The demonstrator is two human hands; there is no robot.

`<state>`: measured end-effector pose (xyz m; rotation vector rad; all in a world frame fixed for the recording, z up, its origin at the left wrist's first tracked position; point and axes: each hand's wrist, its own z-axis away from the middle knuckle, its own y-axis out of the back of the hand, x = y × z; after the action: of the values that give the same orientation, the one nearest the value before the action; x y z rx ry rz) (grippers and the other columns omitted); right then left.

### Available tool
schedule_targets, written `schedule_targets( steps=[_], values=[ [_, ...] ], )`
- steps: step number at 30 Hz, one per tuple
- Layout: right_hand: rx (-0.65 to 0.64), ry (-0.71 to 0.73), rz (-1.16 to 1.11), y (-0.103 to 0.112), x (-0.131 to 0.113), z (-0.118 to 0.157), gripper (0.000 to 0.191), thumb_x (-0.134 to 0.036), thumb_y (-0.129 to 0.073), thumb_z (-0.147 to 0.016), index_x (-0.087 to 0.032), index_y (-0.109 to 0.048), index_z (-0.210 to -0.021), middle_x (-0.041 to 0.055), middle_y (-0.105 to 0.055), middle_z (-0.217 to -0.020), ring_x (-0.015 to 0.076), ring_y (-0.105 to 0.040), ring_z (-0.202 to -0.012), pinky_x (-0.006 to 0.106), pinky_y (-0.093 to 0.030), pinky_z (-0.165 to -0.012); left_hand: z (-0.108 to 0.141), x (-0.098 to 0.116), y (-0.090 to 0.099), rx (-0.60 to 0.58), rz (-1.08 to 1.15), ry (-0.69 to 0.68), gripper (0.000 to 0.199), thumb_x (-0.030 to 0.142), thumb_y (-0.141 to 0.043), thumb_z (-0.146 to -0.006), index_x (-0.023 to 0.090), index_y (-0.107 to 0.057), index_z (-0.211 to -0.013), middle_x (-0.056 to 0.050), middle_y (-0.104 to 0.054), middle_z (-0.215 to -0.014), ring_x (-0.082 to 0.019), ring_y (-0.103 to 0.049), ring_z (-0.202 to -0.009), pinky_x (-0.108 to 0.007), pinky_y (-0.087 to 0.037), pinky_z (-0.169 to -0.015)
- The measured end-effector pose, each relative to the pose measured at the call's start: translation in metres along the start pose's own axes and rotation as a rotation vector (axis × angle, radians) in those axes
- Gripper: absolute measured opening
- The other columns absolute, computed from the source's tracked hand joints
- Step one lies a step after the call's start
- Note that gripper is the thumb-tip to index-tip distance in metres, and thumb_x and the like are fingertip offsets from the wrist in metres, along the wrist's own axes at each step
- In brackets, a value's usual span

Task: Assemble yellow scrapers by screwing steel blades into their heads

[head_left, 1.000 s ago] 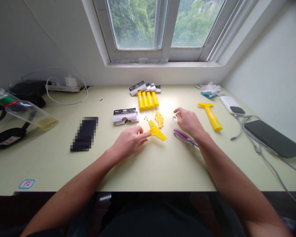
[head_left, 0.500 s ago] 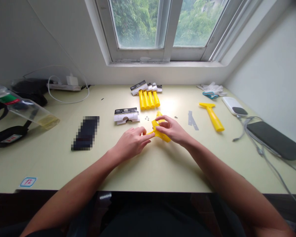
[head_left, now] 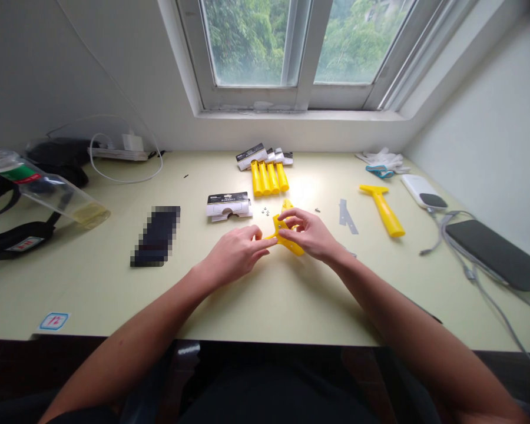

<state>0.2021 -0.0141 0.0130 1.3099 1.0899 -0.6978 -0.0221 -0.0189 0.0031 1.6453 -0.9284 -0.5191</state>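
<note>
Yellow plastic scraper head point(head_left: 288, 238) is mid-bench, held up off the bench point(head_left: 92, 300) between both hands. Right hand point(head_left: 309, 234) clamped on it, fingers wrapped over the top. Left hand point(head_left: 236, 254) curled, fingertips on its left tip. Just behind: small screws point(head_left: 265, 211), left of them a blister card pack point(head_left: 228, 206). Further back, a row of yellow handles point(head_left: 267, 178). To the right, grey metal blades point(head_left: 345, 216) and an assembled yellow scraper point(head_left: 383, 211).
</note>
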Motion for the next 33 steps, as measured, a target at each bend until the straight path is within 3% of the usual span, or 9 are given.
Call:
schedule_targets(
  steps=[6,12,16,22,29,33],
  values=[
    [-0.010,-0.057,0.076,0.0001,-0.0001,0.0001,0.028,-0.030,-0.066,-0.079,-0.021,-0.066,-0.105,0.0054,-0.068,-0.095,0.0183,-0.064,-0.087,0.028,-0.049,-0.065,-0.0005,0.0010,-0.0015,0.001,-0.070,-0.024,0.032,0.018,-0.057,-0.092,0.031,-0.064,-0.120,-0.002,-0.058,-0.086,-0.013,-0.049,-0.070,-0.024,-0.036,-0.062],
    [-0.084,-0.135,-0.150,0.0044,-0.0048,0.0007,0.032,-0.031,-0.069,-0.077,-0.020,-0.061,-0.105,0.0026,-0.066,-0.084,0.0152,-0.062,-0.074,0.027,-0.047,-0.059,-0.0010,0.0033,0.0021,-0.008,-0.062,-0.019,0.038,0.015,-0.055,-0.092,0.033,-0.063,-0.125,-0.001,-0.056,-0.084,-0.013,-0.047,-0.070,-0.024,-0.034,-0.061],
    [-0.063,-0.128,-0.197,0.0042,-0.0054,0.0006,0.030,-0.032,-0.071,-0.077,-0.019,-0.061,-0.102,0.0036,-0.068,-0.088,0.0165,-0.064,-0.078,0.029,-0.049,-0.065,-0.0008,0.0023,0.0015,0.002,-0.019,-0.009,0.039,0.016,-0.055,-0.093,0.033,-0.062,-0.126,-0.001,-0.056,-0.086,-0.012,-0.048,-0.071,-0.024,-0.036,-0.063],
    [-0.030,0.069,0.135,0.0029,-0.0026,0.0017,0.016,-0.033,-0.060,-0.087,-0.023,-0.071,-0.095,0.0029,-0.072,-0.098,0.0170,-0.064,-0.087,0.032,-0.048,-0.078,0.0007,-0.0003,-0.0014,-0.002,-0.023,-0.013,0.039,0.016,-0.058,-0.091,0.033,-0.062,-0.125,-0.001,-0.057,-0.087,-0.013,-0.049,-0.071,-0.024,-0.036,-0.062],
    [-0.013,0.152,0.433,-0.0008,0.0006,0.0047,0.014,-0.030,-0.054,-0.092,-0.023,-0.067,-0.089,0.0026,-0.071,-0.092,0.0186,-0.062,-0.085,0.034,-0.045,-0.079,0.0004,-0.0016,-0.0033,0.018,-0.041,-0.020,0.031,0.022,-0.058,-0.092,0.032,-0.064,-0.122,-0.002,-0.057,-0.085,-0.012,-0.048,-0.068,-0.023,-0.035,-0.060],
    [0.091,0.162,0.493,0.0047,0.0023,0.0010,0.015,-0.026,-0.049,-0.093,-0.021,-0.063,-0.092,0.0074,-0.070,-0.097,0.0211,-0.063,-0.092,0.036,-0.046,-0.084,0.0004,-0.0004,-0.0032,0.011,-0.016,-0.002,0.032,0.024,-0.058,-0.093,0.032,-0.064,-0.124,-0.003,-0.058,-0.090,-0.011,-0.050,-0.069,-0.023,-0.038,-0.061]
  ],
)
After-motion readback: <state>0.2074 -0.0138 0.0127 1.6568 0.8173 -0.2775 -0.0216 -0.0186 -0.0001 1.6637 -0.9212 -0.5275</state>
